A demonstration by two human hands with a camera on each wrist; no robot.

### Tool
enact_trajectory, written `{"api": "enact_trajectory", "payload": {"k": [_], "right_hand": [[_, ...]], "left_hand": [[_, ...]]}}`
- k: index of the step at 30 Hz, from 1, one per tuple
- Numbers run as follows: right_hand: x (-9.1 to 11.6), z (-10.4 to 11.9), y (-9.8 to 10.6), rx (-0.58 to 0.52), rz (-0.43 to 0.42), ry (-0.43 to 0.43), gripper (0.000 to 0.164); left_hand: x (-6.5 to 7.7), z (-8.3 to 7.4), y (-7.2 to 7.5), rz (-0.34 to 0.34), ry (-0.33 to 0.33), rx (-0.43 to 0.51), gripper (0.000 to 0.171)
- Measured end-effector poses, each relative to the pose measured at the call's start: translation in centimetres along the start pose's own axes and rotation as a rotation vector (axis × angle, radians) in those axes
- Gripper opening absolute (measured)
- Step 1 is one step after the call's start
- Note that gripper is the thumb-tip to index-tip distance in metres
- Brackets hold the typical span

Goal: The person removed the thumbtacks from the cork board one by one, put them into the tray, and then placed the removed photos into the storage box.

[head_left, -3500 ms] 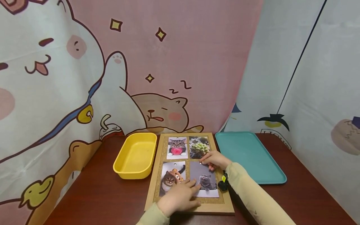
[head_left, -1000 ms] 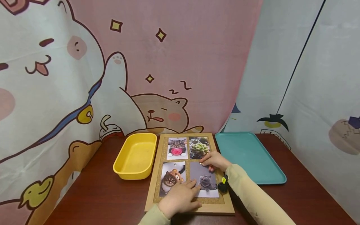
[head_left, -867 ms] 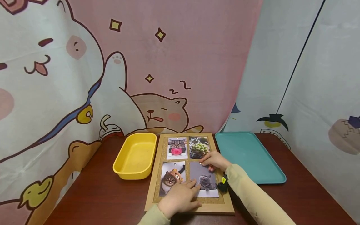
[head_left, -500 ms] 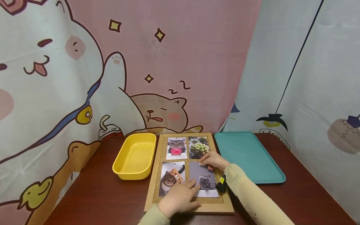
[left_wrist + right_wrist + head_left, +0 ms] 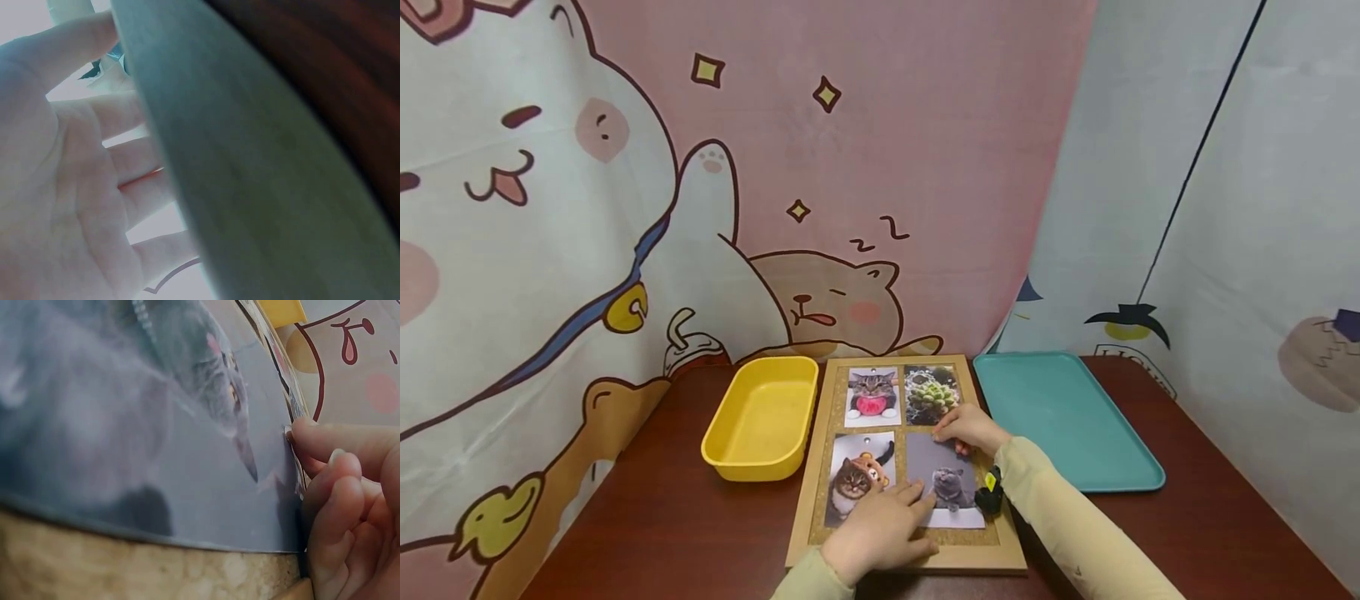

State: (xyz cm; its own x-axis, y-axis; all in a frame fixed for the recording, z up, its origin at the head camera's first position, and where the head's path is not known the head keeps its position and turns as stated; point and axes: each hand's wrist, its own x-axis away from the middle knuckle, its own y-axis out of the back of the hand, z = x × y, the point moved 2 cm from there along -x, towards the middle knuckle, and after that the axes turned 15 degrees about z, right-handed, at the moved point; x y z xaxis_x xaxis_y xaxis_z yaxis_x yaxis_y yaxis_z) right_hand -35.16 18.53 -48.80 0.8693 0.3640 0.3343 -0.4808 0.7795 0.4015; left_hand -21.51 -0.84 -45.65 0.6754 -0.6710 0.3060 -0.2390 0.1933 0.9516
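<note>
Here's the grey-cat print (image 5: 952,483), lying on the cork between the two hands: its top edge sits right at the right hand's fingertips, its left edge just under the left hand's. And at that top edge, a tiny silvery pin (image 5: 287,432)! The right wrist view catches it at the tips of the right hand (image 5: 972,429), thumb and finger drawn close together in a pinch, the other fingers folded in.

So what's new? Very little: both hands hold their spots. But the pale glint that showed at those fingertips a moment ago barely shows from above now, and the dark wrist device (image 5: 989,498) below the right hand sits a touch further left. To my eye that's fine work on the pin, with the print itself not shifting.

Over to the left hand (image 5: 880,529): fingers wide and straight, laid across the bear-hat cat print (image 5: 850,487) and onto the grey one. Looks like a steadying job.

Beyond the hands lie the melon-cat print (image 5: 872,404) and the succulent print (image 5: 931,396), all four inside a wooden frame (image 5: 977,558). Out left of the left hand, a yellow bin (image 5: 760,425); past the right hand, a teal tray (image 5: 1067,425); all on a dark red table (image 5: 685,533).
</note>
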Motion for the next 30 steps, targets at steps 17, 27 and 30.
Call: {"api": "enact_trajectory", "payload": {"k": [17, 27, 30], "right_hand": [[-0.05, 0.02, -0.08, 0.002, 0.000, 0.011, 0.007], [-0.08, -0.16, -0.09, 0.008, -0.014, 0.008, 0.006], [-0.13, -0.20, -0.03, 0.003, -0.010, 0.006, 0.007]], "left_hand": [[-0.01, 0.10, -0.10, 0.017, 0.001, 0.021, 0.063], [0.03, 0.00, -0.07, 0.010, -0.007, 0.012, 0.063], [0.04, 0.02, 0.00, 0.013, -0.003, 0.018, 0.063]]}}
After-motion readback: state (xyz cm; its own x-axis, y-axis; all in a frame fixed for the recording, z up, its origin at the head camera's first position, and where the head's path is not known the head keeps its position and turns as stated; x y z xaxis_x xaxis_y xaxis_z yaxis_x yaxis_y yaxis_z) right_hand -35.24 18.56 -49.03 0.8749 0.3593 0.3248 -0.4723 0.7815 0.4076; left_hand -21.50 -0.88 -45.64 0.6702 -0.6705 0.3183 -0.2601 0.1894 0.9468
